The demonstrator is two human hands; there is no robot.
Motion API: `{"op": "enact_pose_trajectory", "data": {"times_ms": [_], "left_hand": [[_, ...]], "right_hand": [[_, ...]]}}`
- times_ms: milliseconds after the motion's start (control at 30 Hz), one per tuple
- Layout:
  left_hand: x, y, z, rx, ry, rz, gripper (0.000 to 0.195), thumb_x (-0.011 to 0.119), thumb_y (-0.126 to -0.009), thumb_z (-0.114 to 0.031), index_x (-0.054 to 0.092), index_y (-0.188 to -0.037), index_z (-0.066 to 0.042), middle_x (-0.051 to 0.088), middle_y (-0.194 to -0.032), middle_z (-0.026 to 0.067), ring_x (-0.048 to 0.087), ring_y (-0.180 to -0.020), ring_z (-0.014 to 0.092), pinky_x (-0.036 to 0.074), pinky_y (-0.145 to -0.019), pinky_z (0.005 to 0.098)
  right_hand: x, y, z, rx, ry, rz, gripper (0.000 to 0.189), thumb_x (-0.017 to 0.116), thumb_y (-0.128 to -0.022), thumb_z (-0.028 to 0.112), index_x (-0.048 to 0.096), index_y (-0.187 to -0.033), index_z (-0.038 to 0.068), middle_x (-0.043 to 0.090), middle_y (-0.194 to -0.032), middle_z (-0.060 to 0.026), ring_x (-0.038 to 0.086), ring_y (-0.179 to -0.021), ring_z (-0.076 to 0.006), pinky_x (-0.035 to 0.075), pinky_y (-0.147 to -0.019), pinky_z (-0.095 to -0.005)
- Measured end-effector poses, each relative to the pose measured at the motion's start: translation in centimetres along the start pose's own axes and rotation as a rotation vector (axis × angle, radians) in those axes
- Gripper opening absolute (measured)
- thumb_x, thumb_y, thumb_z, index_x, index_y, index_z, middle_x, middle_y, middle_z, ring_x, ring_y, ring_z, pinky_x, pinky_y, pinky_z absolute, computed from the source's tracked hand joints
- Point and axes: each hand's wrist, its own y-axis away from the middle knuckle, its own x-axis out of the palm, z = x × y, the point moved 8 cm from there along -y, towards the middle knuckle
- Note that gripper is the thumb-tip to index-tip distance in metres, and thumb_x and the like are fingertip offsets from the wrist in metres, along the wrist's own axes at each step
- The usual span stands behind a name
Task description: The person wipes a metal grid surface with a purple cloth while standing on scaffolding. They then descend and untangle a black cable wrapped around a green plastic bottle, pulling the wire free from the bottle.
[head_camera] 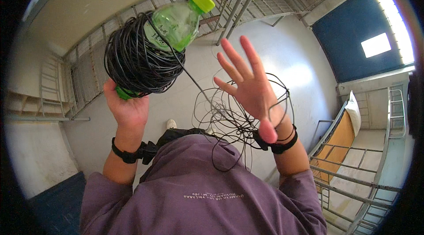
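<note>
A green plastic bottle [175, 26] with a lime-green cap tilts up to the right at the upper left. Many turns of black cord [142, 59] wrap around its middle. My left hand [129, 105] grips the bottle's base from below. One strand runs from the wound cord down to a loose tangle of black cord [235, 122] in front of my body. My right hand [250, 89] is raised with its fingers spread and holds nothing; loops of the tangle hang around its wrist and palm edge. Each wrist wears a black strap.
Metal bunk-bed frames [351, 193] stand at the right, and others [258, 3] along the back wall. A wooden board [334, 145] and a white bag [354, 115] lie on the right bunk. A dark blue door [344, 36] with a bright pane is at the upper right. Pale floor [291, 52] lies between.
</note>
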Motion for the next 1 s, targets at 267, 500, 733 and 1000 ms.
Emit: {"op": "enact_pose_trajectory", "data": {"times_ms": [267,500,733,1000], "left_hand": [[4.1,1.2,3.9,-0.182,0.079,0.288,0.040,0.050,-0.098,-0.032,0.060,-0.127,-0.008,0.064,-0.127,0.0050,0.061,-0.119,0.020,0.050,-0.100,0.0388],[4.8,3.3,5.2,-0.004,-0.388,0.138,0.060,0.067,-0.095,-0.034,0.035,-0.138,-0.007,0.055,-0.128,0.0072,0.059,-0.114,0.018,0.052,-0.096,0.0361],[5.6,4.5,5.8,0.078,-0.638,0.276,0.069,0.077,-0.087,-0.043,0.033,-0.129,-0.009,0.046,-0.132,0.0068,0.048,-0.120,0.017,0.043,-0.103,0.0352],[2.1,4.5,5.6,-0.086,-0.559,0.302,0.067,0.060,-0.099,-0.035,0.025,-0.151,-0.010,0.043,-0.149,0.0080,0.050,-0.130,0.024,0.037,-0.114,0.0476]], "right_hand": [[1.9,-1.5,-1.9,-0.035,0.123,0.048,0.177,0.093,-0.031,0.062,-0.026,-0.154,0.021,-0.015,-0.165,-0.0161,-0.002,-0.152,-0.0414,0.019,-0.112,-0.0695],[1.9,-2.1,-0.7,-0.174,0.095,-0.007,0.177,0.095,-0.034,0.060,-0.027,-0.153,0.014,0.007,-0.164,-0.0183,0.016,-0.150,-0.0353,0.026,-0.118,-0.0518],[0.0,-0.3,-1.2,-0.172,0.213,-0.254,0.169,0.098,-0.040,0.054,-0.014,-0.155,0.002,0.023,-0.156,-0.0217,0.029,-0.145,-0.0315,0.023,-0.120,-0.0430],[-0.6,-0.5,-1.3,-0.243,0.069,-0.298,0.146,0.101,-0.049,0.030,0.005,-0.155,0.001,0.035,-0.148,-0.0186,0.039,-0.138,-0.0292,0.029,-0.117,-0.0413]]}}
